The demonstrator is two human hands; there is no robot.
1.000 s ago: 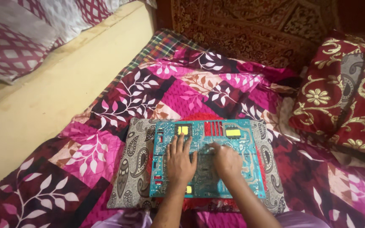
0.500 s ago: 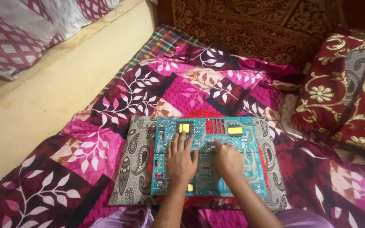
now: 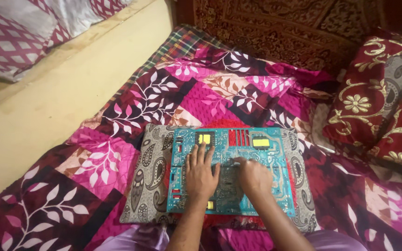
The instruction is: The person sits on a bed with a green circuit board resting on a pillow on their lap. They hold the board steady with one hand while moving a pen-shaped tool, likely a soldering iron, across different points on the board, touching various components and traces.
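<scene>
A flat teal circuit board (image 3: 275, 158), rectangular with yellow and red parts, lies on a grey paisley cushion (image 3: 152, 172) upon a pink leaf-patterned quilt (image 3: 117, 121). The left hand (image 3: 201, 174) rests flat on the board, fingers spread. The right hand (image 3: 253, 175) is curled, fingertips pressing the board; whether it pinches something I cannot tell.

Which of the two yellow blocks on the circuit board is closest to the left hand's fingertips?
The yellow block at the circuit board's upper left, just beyond the left hand. The other yellow block sits further right, above the right hand.
</scene>
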